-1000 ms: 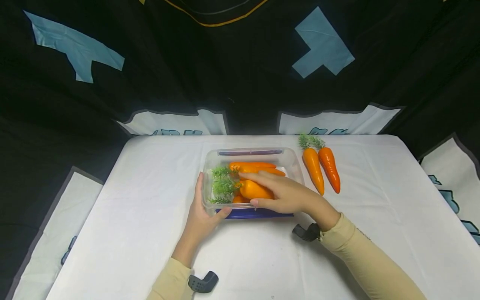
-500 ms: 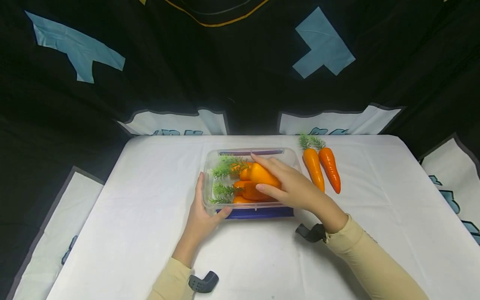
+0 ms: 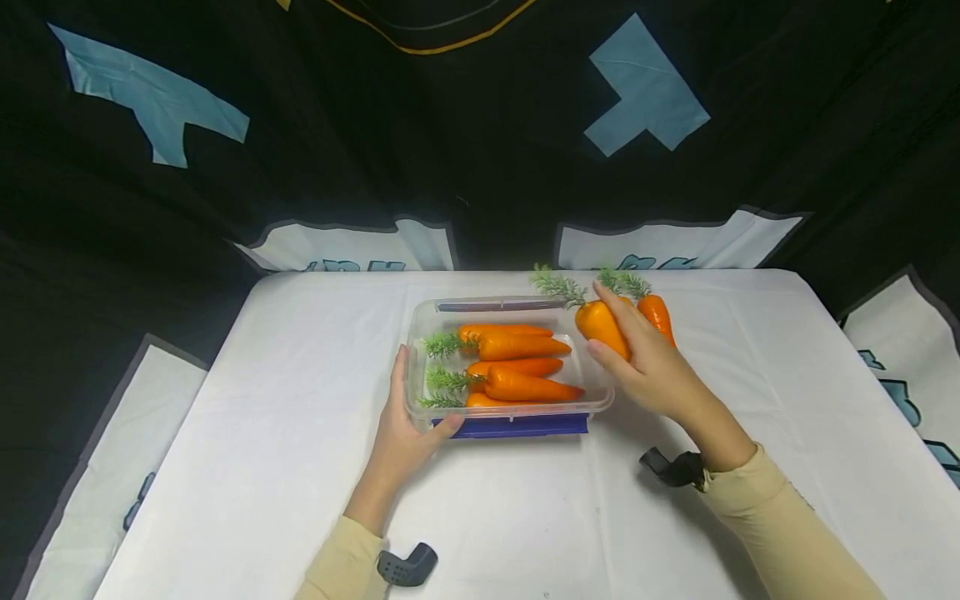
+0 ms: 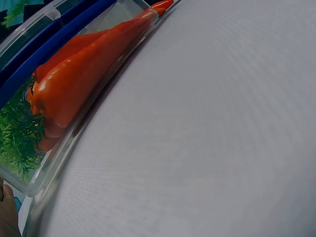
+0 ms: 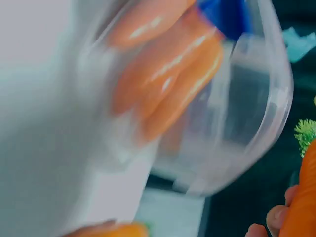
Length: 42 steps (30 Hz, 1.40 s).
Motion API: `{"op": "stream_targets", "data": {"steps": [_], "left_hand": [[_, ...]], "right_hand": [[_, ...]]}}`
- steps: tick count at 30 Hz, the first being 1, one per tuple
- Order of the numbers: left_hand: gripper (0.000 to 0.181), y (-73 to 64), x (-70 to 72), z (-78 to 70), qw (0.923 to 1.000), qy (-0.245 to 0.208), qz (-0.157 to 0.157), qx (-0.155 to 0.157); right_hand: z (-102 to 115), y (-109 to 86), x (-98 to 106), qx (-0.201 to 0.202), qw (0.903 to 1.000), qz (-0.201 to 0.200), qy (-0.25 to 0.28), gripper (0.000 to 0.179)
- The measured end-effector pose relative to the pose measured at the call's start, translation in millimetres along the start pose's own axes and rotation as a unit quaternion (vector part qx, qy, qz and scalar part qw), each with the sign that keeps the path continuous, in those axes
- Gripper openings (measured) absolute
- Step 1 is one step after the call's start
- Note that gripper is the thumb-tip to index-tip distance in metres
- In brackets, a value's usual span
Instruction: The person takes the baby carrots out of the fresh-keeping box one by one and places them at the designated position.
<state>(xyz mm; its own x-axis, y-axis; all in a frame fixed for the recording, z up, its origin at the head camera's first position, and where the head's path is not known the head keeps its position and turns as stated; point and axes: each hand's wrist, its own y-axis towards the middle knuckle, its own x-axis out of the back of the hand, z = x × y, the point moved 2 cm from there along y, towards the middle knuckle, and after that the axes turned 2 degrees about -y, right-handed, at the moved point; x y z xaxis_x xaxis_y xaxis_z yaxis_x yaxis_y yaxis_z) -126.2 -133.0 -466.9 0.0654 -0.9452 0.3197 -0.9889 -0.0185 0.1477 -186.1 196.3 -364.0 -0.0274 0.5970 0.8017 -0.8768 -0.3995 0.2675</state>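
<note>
A clear plastic container with blue side clips holds several toy-like orange carrots, their green tops toward the left. My left hand grips its left end, fingers along the side wall and thumb at the front corner. Right of the container, my right hand holds a carrot by its thick upper part, the leafy top pointing back left. The right wrist view shows this carrot at its right edge, with fingertips against it; much of that view is blurred.
Behind my right hand, another carrot lies on the white-covered table, with one more mostly hidden by the hand. A dark curtain hangs behind the table.
My right hand has picked a carrot out of the container and carried it right, past the container's right side, over the carrots on the table. My left hand stays put on the container.
</note>
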Motion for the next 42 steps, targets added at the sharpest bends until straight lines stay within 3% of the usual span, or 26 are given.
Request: {"op": "stream_targets", "data": {"steps": [5, 12, 18, 25, 42], "left_hand": [[0.117, -0.6, 0.4, -0.8, 1.0000, 0.003, 0.000, 0.003], [0.118, 0.3, 0.1, -0.4, 1.0000, 0.004, 0.002, 0.001], [0.117, -0.3, -0.1, -0.8, 1.0000, 0.002, 0.002, -0.001], [0.117, -0.8, 0.2, -0.8, 1.0000, 0.006, 0.001, -0.002], [0.117, -0.5, 0.4, -0.7, 0.9999, 0.011, 0.002, 0.003]], "right_hand": [[-36, -10.2, 14, -0.053, 0.9971, -0.051, 0.018, 0.070], [-83, -22.9, 27, -0.121, 0.9858, -0.095, 0.066, 0.071], [-108, -30.7, 28, -0.145, 0.9813, -0.117, 0.050, 0.070], [-126, -31.9, 23, -0.135, 0.9792, -0.150, 0.020, 0.067], [-158, -29.8, 13, -0.169, 0.9754, -0.121, 0.073, 0.069]]}}
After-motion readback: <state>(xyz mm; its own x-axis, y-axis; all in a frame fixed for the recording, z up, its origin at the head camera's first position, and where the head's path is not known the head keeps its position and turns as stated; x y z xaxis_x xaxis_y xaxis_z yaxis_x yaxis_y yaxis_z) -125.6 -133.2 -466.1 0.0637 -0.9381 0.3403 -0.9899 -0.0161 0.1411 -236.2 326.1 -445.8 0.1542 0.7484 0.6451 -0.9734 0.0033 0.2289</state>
